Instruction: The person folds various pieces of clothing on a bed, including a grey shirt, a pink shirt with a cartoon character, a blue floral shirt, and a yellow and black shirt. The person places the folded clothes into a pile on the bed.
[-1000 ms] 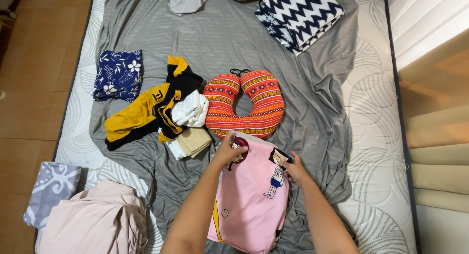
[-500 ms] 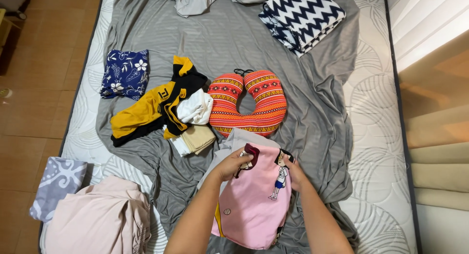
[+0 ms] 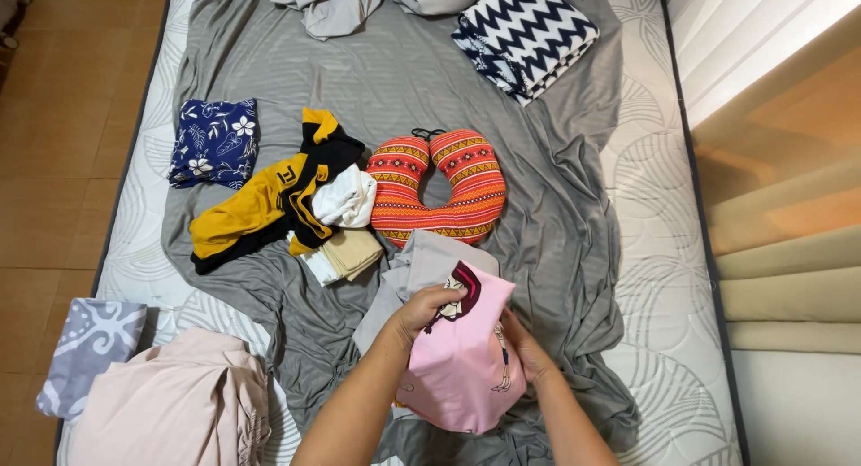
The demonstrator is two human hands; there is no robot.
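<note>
1. A pink garment (image 3: pixel 462 367) with a dark printed patch lies at the near middle of the bed (image 3: pixel 664 251), on top of a grey sheet (image 3: pixel 421 80).
2. The left hand (image 3: pixel 429 306) is closed on the garment's far edge, fingers curled over the fabric.
3. The right hand (image 3: pixel 525 348) presses the garment's right side; its fingers are partly hidden, so its grip cannot be told.
4. Just beyond lies a folded grey cloth (image 3: pixel 421 264), then a red patterned neck pillow (image 3: pixel 439 188).
5. To the left lie a yellow-and-black top (image 3: pixel 260 206), a white piece (image 3: pixel 345 197) and a beige piece (image 3: pixel 350 253).
6. A zigzag blanket (image 3: pixel 525 35) sits far right.
</note>
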